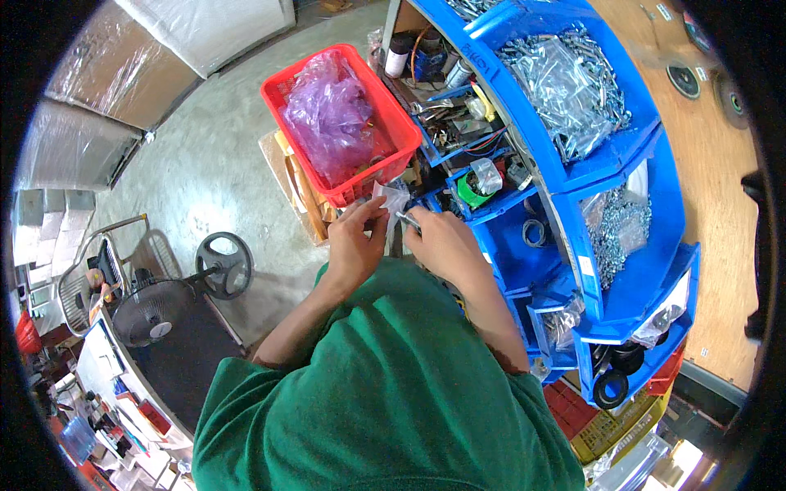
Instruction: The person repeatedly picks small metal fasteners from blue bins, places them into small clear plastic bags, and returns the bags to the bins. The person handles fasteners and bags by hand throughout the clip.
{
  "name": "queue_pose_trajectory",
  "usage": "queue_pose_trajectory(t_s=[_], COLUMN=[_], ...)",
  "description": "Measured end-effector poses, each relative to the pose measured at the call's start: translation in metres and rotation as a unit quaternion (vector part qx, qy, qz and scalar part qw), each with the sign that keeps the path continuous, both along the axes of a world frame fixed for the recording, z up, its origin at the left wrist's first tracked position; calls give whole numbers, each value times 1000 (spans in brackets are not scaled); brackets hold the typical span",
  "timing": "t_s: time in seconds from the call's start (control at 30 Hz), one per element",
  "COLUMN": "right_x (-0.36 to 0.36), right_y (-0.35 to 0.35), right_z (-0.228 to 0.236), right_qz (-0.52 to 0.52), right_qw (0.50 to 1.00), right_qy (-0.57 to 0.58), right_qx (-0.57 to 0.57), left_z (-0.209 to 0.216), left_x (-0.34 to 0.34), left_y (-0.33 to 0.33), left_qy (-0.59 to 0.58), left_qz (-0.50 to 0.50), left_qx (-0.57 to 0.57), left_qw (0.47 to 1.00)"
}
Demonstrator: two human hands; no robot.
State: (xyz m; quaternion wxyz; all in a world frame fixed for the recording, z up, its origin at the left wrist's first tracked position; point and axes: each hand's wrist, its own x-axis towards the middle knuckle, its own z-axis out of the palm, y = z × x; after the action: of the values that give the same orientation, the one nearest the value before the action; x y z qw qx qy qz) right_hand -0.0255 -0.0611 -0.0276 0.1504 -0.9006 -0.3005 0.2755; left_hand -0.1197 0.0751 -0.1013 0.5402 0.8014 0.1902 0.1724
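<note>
My left hand [357,239] pinches the edge of a small clear plastic bag [395,197] in front of my chest. Beside it, my right hand [447,247] is closed on a thin metal piece [407,219], perhaps a bolt or screw, whose end points toward the bag's side. The fingers hide most of that piece. Just beyond both hands stands a red plastic basket [354,193] with crumpled purple plastic film [327,110] in it.
On the right, blue bins [565,186] hold many bolts [565,90] and small fasteners [610,237]. Blue trays [512,254] with tools and loose parts lie nearer. A black fan [154,315] and a hand cart [106,254] stand left. Wrapped boxes [106,74] are far left.
</note>
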Motion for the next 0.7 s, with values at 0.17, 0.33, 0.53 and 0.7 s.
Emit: queue_pose_trajectory(t_s=[0.17,0.33,0.53,0.7], right_x=[-2,-7,-1,-3], right_y=[3,-5,-8,-14], right_z=[-17,-42,-42,-12], right_qz=[-44,72,47,-114], right_qw=[985,980,994,923], right_qy=[23,-50,-51,167], right_qx=[164,177,90,327], left_z=[-4,-10,5,-4], left_x=[1,1,7,6], left_y=[0,12,16,17], left_qy=[4,19,-14,19], left_qz=[9,15,31,6], left_qx=[-42,-119,-32,-85], left_qw=[999,993,999,996])
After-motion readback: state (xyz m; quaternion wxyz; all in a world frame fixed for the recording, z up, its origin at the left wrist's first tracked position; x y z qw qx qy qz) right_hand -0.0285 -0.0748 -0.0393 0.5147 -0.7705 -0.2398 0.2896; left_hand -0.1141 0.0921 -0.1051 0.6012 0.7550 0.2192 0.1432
